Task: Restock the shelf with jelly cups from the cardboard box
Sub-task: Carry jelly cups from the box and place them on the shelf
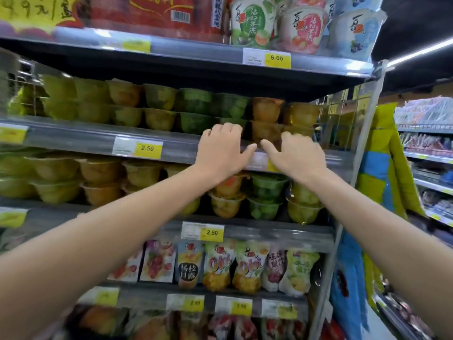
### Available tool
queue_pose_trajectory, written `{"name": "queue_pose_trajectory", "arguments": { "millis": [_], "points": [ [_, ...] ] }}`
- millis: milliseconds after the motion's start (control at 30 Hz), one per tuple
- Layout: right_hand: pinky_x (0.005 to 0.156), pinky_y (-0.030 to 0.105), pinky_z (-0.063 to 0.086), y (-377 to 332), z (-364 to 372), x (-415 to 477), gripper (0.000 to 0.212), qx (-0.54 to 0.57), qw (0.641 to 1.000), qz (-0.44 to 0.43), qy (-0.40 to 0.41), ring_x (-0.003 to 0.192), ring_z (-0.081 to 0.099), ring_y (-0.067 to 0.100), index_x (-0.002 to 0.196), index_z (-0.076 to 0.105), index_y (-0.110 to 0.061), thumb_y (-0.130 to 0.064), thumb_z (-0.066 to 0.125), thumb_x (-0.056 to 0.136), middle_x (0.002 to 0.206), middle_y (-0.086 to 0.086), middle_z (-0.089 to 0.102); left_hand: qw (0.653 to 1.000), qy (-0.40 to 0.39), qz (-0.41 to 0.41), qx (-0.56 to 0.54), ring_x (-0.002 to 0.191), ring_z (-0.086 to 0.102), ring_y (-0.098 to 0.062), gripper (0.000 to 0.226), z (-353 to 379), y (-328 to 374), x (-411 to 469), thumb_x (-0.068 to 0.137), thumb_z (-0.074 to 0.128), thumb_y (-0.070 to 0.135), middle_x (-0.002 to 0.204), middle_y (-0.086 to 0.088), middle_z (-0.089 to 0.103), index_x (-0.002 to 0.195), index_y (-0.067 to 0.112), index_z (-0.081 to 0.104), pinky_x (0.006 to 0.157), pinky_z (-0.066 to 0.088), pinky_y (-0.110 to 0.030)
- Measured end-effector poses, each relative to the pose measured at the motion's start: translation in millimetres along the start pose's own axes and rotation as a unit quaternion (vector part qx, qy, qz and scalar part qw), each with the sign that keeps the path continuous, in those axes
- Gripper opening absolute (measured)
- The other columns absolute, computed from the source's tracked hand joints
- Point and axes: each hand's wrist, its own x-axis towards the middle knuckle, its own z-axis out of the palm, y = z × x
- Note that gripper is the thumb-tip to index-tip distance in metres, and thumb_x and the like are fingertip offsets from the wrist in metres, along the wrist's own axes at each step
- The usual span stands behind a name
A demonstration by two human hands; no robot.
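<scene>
Clear jelly cups stand in two-high stacks on the middle shelf (157,146), in yellow, green and orange. My left hand (221,149) and my right hand (297,155) are both raised to that shelf's front rail, on either side of an orange-brown stack of jelly cups (266,119). The thumbs are spread and point toward each other just under the stack's lower cup. My left fingers reach over the rail toward a green cup (196,122). My right fingers reach toward a yellow cup (302,114). The fingertips are hidden behind the hands. No cup is seen in either hand. The cardboard box is out of view.
More jelly cups (266,200) fill the shelf below, and pouch packs (217,266) hang under that. Large tubs (255,20) stand on the top shelf. Yellow price tags (148,148) line the rails. An aisle with further shelves (426,153) opens to the right.
</scene>
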Motion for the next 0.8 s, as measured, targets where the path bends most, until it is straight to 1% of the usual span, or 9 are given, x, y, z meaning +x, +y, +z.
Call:
{"name": "queue_pose_trajectory", "arguments": {
  "millis": [133, 200, 267, 333, 400, 467, 567, 700, 800],
  "points": [
    [0.104, 0.049, 0.035, -33.3, 14.9, -40.4, 0.058, -0.034, 0.996, -0.071, 0.039, 0.129, 0.039, 0.037, 0.132, 0.046, -0.006, -0.05, 0.044, 0.094, 0.14, 0.02, 0.045, 0.999, 0.005, 0.022, 0.046, 0.138, 0.034, -0.032, 0.066, 1.1, -37.4, -47.5, 0.09, 0.049, 0.049, 0.149, -0.014, 0.038, 0.141, 0.007, 0.042, 0.109, 0.028, -0.049],
    [0.108, 0.047, 0.031, -47.5, 21.2, -59.5, 0.059, -0.033, 0.995, -0.094, 0.028, 0.136, 0.033, 0.035, 0.138, 0.041, -0.008, -0.046, 0.046, 0.094, 0.148, 0.02, 0.036, 0.999, -0.014, 0.019, 0.047, 0.141, 0.029, -0.032, 0.068, -1.7, -52.0, -72.2, 0.09, 0.054, 0.046, 0.153, -0.014, 0.031, 0.144, 0.007, 0.037, 0.111, 0.025, -0.05],
    [0.109, 0.047, 0.03, -61.8, 26.0, -79.2, 0.057, -0.019, 0.993, -0.114, 0.004, 0.135, 0.033, 0.035, 0.137, 0.042, -0.008, -0.044, 0.046, 0.093, 0.149, 0.019, 0.034, 0.998, -0.042, 0.023, 0.046, 0.139, 0.032, -0.033, 0.067, -7.4, -61.9, -98.0, 0.088, 0.056, 0.043, 0.152, -0.015, 0.033, 0.141, 0.006, 0.041, 0.11, 0.029, -0.05],
    [0.107, 0.048, 0.032, -74.1, 29.7, -99.3, 0.054, 0.006, 0.991, -0.134, -0.02, 0.134, 0.035, 0.036, 0.133, 0.046, -0.007, -0.042, 0.047, 0.093, 0.148, 0.02, 0.036, 0.996, -0.071, 0.038, 0.049, 0.132, 0.042, -0.034, 0.063, -13.8, -69.1, -123.0, 0.086, 0.059, 0.041, 0.145, -0.017, 0.043, 0.136, 0.004, 0.048, 0.104, 0.035, -0.049],
    [0.102, 0.046, 0.038, -84.1, 34.1, -119.5, 0.051, 0.033, 0.986, -0.16, -0.041, 0.127, 0.042, 0.035, 0.13, 0.051, -0.006, -0.04, 0.049, 0.092, 0.138, 0.018, 0.047, 0.993, -0.106, 0.032, 0.035, 0.127, 0.048, -0.032, 0.06, -23.2, -73.5, -147.0, 0.086, 0.06, 0.04, 0.139, -0.014, 0.05, 0.134, 0.005, 0.05, 0.101, 0.038, -0.044],
    [0.097, 0.045, 0.042, -91.8, 37.4, -140.8, 0.05, 0.055, 0.979, -0.181, -0.07, 0.121, 0.047, 0.033, 0.129, 0.053, -0.007, -0.039, 0.05, 0.091, 0.127, 0.015, 0.056, 0.987, -0.157, 0.023, 0.03, 0.127, 0.047, -0.029, 0.062, -34.9, -75.8, -171.4, 0.088, 0.057, 0.043, 0.139, -0.011, 0.051, 0.137, 0.008, 0.046, 0.101, 0.037, -0.042],
    [0.092, 0.042, 0.042, -100.0, 39.0, -175.4, 0.047, 0.073, 0.97, -0.201, -0.112, 0.117, 0.049, 0.031, 0.127, 0.053, -0.008, -0.04, 0.049, 0.092, 0.119, 0.012, 0.06, 0.974, -0.223, 0.012, 0.049, 0.127, 0.046, -0.028, 0.064, -52.7, -78.2, -210.3, 0.089, 0.054, 0.047, 0.14, -0.007, 0.049, 0.141, 0.011, 0.041, 0.101, 0.035, -0.04],
    [0.082, 0.039, 0.045, -107.2, 40.2, -229.4, 0.046, 0.095, 0.955, -0.215, -0.181, 0.107, 0.054, 0.031, 0.125, 0.053, -0.009, -0.043, 0.048, 0.094, 0.107, 0.01, 0.062, 0.955, -0.286, -0.015, 0.076, 0.121, 0.051, -0.029, 0.063, -78.9, -74.2, -266.8, 0.089, 0.052, 0.05, 0.133, -0.008, 0.053, 0.138, 0.012, 0.042, 0.096, 0.041, -0.041],
    [0.08, 0.039, 0.05, -113.3, 37.7, -281.6, 0.049, 0.118, 0.931, -0.225, -0.262, 0.106, 0.056, 0.031, 0.132, 0.05, -0.012, -0.043, 0.046, 0.095, 0.113, 0.009, 0.062, 0.935, -0.341, -0.044, 0.09, 0.119, 0.052, -0.028, 0.066, -103.0, -63.9, -318.5, 0.091, 0.048, 0.054, 0.135, -0.007, 0.052, 0.141, 0.012, 0.038, 0.092, 0.046, -0.04]
  ]
}}
